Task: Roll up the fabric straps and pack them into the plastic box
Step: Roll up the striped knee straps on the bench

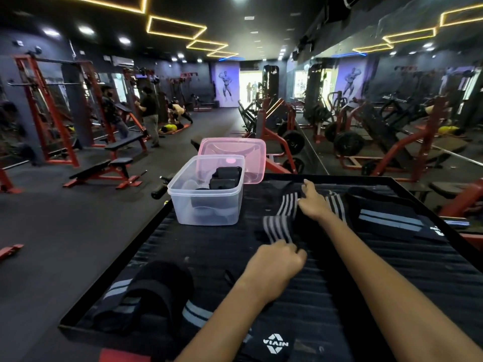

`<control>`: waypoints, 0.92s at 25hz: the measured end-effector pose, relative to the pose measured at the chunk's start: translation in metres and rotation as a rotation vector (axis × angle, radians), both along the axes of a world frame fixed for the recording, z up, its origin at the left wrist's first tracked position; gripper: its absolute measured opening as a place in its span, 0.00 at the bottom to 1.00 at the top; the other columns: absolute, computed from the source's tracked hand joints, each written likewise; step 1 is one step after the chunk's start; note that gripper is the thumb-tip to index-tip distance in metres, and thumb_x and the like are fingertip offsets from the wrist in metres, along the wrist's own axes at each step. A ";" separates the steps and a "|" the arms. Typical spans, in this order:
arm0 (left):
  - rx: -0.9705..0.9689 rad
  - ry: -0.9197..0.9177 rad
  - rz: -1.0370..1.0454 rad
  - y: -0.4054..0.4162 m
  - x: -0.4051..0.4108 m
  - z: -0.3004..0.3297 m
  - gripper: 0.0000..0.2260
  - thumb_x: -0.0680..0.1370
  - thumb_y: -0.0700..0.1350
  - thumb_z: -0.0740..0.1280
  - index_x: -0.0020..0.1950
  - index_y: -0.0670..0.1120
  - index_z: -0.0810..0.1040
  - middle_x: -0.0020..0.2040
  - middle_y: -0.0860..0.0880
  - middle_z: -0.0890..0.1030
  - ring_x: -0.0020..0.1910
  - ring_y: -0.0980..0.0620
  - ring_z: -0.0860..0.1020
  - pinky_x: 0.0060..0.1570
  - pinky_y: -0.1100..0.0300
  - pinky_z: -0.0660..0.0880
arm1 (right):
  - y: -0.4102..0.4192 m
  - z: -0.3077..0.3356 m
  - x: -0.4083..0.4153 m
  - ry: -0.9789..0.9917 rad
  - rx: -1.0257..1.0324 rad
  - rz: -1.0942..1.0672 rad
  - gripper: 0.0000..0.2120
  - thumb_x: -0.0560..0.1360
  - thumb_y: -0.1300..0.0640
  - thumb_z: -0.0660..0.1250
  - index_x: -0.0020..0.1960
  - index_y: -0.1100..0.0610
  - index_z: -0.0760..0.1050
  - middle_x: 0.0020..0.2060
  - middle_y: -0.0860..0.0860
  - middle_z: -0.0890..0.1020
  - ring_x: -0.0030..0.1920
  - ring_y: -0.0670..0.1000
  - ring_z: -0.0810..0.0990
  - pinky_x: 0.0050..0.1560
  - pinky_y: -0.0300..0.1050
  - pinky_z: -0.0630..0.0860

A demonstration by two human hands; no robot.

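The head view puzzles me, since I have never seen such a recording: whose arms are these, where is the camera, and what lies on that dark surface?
There is no machine here. A person wears one wide-angle camera on the head, looking forward and down, so you see their own two bare arms in a gym. The left hand and the right hand both grip a black strap with grey stripes, stretched between them on a dark ribbed table. A clear plastic box stands at the far left and already holds dark rolled straps; its pink lid leans behind it. More loose straps lie around.

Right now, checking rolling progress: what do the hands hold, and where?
Both grip the black grey-striped fabric strap: left hand its near end, right hand farther along.
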State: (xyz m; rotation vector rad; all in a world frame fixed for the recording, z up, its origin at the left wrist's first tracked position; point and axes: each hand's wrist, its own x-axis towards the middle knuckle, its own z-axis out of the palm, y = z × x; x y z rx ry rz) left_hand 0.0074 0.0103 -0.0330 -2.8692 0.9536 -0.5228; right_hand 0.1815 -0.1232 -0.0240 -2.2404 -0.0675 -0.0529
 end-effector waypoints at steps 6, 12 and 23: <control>-0.392 0.511 -0.027 0.015 -0.004 0.004 0.20 0.71 0.40 0.68 0.63 0.47 0.76 0.53 0.48 0.78 0.51 0.51 0.77 0.53 0.55 0.77 | -0.020 0.004 -0.025 0.045 -0.128 0.183 0.16 0.76 0.58 0.67 0.64 0.57 0.72 0.58 0.53 0.79 0.59 0.53 0.77 0.60 0.50 0.75; -0.388 0.611 0.058 0.040 -0.001 0.015 0.08 0.70 0.40 0.73 0.47 0.45 0.80 0.48 0.49 0.80 0.46 0.51 0.79 0.48 0.56 0.77 | -0.020 0.011 -0.099 -0.212 -0.163 0.595 0.13 0.75 0.55 0.70 0.60 0.54 0.80 0.58 0.47 0.81 0.58 0.42 0.77 0.59 0.29 0.67; -0.456 0.845 -0.174 0.027 -0.028 0.027 0.19 0.74 0.39 0.71 0.60 0.52 0.71 0.41 0.54 0.78 0.36 0.62 0.77 0.39 0.69 0.74 | -0.030 -0.018 -0.115 -0.281 -0.547 0.598 0.12 0.78 0.58 0.64 0.60 0.54 0.73 0.55 0.50 0.79 0.56 0.51 0.76 0.58 0.53 0.72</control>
